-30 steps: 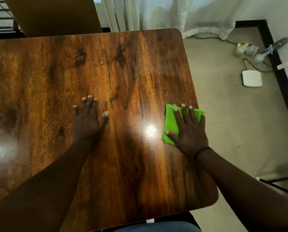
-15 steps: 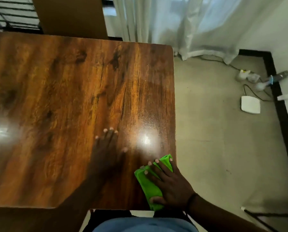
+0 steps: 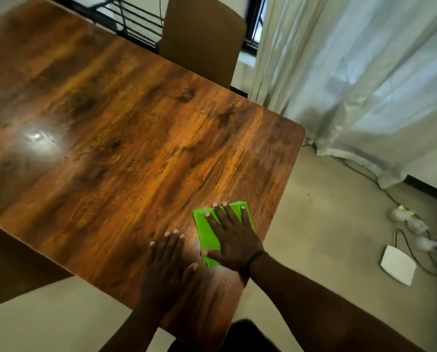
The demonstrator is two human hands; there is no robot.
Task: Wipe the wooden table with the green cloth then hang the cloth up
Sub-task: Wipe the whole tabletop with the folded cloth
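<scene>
While the right hand [image 3: 233,237] lies flat on the green cloth [image 3: 207,232], fingers straight and spread, it presses the folded cloth down onto the wooden worktop [image 3: 136,153]. That cloth sits close to the worktop's right edge, toward the near corner, with its far end showing beyond the fingertips and its near end poking out under the thumb. A dark band circles the right wrist. Just beside the cloth, on its left, the left hand [image 3: 168,265] rests palm down on the bare wood, fingers straight and held fairly close together, thumb angled out toward the cloth; it holds nothing. Both forearms reach in from the near side of the worktop. A bright patch of reflected light glares on the wood well to the left of the cloth. Beyond the worktop's far edge stands a brown chair [image 3: 202,39]. Off the worktop's right side, pale curtains [image 3: 364,80] hang to the floor, and farther along the floor lie a white flat box [image 3: 398,268] and some cables [image 3: 410,252].
</scene>
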